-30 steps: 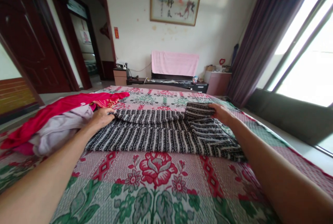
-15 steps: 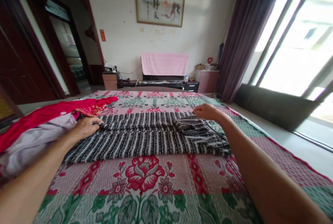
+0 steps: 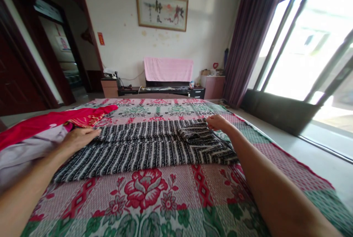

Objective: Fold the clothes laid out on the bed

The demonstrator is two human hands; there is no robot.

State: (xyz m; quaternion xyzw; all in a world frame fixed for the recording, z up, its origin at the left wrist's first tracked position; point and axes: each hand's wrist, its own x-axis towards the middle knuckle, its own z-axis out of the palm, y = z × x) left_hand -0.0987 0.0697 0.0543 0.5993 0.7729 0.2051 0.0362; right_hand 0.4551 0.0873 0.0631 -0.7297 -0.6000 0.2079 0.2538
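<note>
A black-and-white striped knit sweater lies folded lengthwise across the bed, with a bunched fold, probably a sleeve, near its right end. My left hand is at the sweater's far left corner, fingers closed together on its edge. At the far right edge, my right hand pinches the knit between thumb and fingers. The undersides of both grips are hidden. Close beside my left hand are a red garment and a pale grey garment, piled together.
Under everything spreads a flowered pink and green bedcover. Beyond the bed, a low black cabinet stands by the wall, with a pink cloth draped over something above it. A purple curtain hangs beside the window at right.
My left hand has shifted left and slightly toward me, and the sweater's left end reaches further out. The right hand keeps its hold. The whole view has turned slightly right.
</note>
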